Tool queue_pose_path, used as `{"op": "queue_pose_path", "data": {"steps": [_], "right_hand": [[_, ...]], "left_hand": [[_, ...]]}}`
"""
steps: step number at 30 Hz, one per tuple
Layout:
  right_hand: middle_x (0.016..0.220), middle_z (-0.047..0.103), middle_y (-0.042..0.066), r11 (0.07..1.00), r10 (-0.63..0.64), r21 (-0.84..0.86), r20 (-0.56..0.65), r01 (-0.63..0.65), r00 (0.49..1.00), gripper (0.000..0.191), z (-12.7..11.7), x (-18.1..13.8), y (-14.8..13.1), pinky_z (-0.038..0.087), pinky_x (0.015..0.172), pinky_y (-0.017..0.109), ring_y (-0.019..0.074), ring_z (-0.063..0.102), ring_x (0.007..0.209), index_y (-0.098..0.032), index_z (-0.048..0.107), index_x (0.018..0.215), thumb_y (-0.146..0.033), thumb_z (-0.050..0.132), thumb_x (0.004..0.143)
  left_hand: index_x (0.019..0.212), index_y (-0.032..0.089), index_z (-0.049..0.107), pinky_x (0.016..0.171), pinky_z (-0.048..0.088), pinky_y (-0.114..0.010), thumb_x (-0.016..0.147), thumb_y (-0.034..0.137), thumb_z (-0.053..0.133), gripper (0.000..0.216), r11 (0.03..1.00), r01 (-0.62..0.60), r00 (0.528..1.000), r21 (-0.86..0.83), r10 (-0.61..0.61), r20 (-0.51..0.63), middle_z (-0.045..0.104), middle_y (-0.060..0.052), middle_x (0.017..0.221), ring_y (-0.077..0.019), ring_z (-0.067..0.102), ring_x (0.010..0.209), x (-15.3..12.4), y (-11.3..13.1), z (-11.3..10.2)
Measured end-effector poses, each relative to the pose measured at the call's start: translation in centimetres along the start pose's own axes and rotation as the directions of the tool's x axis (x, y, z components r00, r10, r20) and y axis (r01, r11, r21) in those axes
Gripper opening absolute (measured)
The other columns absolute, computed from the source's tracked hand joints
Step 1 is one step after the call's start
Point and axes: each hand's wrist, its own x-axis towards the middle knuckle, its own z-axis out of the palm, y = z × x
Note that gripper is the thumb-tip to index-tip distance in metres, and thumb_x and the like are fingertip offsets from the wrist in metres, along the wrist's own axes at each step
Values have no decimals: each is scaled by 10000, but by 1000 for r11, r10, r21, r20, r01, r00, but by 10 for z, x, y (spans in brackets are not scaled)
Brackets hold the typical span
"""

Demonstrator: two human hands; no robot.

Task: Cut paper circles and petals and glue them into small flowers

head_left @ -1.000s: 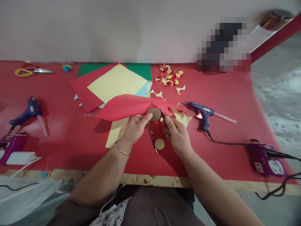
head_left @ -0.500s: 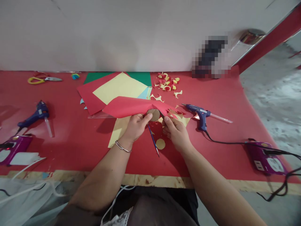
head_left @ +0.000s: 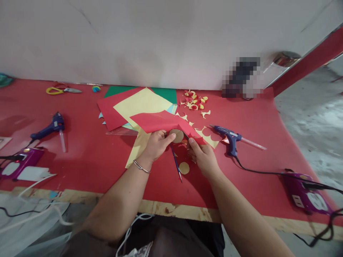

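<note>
My left hand (head_left: pixel 156 145) pinches a red paper sheet (head_left: pixel 160 122) together with a round brown cardboard disc (head_left: pixel 177 136), thumb on top of the disc. My right hand (head_left: pixel 204 157) is closed on a dark scissor-like tool at the disc's right edge, where it meets the red paper. A blue pen (head_left: pixel 176 164) lies on the table between my hands, and a small yellow paper circle (head_left: pixel 184 167) lies just below my right hand. A yellow sheet (head_left: pixel 137 150) rests under my left hand.
A stack of red, yellow and green sheets (head_left: pixel 139 101) lies behind my hands, paper scraps (head_left: pixel 195 101) to its right. Blue glue guns lie at right (head_left: pixel 229 137) and left (head_left: pixel 49 127), each corded to a purple power strip (head_left: pixel 304 187). Yellow-handled scissors (head_left: pixel 62 90) lie far left.
The red sheet has dropped lower and flatter over the table. My hands stay on the disc and paper; the view has tilted so everything sits a little lower in frame.
</note>
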Motion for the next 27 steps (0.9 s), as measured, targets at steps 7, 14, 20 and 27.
{"op": "queue_pose_path", "data": {"steps": [7,14,20,27], "right_hand": [[523,264,-106,996,84,18,30,-84,996,648,4,0,-6,149,440,281,83,221,453,-242,571,735,-852,779,791],[548,242,-112,981,192,-28,73,-191,979,747,2,1,-12,120,444,258,54,171,479,-221,549,685,-928,788,683],[585,274,-96,967,250,9,147,-254,957,662,-3,-4,-20,118,444,242,58,184,506,-202,600,759,-828,814,763],[610,314,-72,932,255,192,257,-308,932,583,-18,-13,-39,67,433,236,66,143,522,-187,657,784,-754,784,845]], "left_hand": [[682,188,598,605,407,-263,799,489,840,404,999,-38,999,-10,38,3,589,10,642,-121,508,618,5,-22,-3],[689,226,408,562,294,-240,760,517,869,550,1000,-20,995,-7,19,-98,397,79,618,-82,341,588,7,-23,-4],[704,243,324,563,247,-237,760,404,812,516,992,-105,958,65,119,-260,302,86,666,-88,260,617,12,-25,-8],[722,252,295,561,227,-241,760,398,801,529,988,-113,963,107,135,-233,291,90,663,-91,245,613,10,-22,-8]]}}
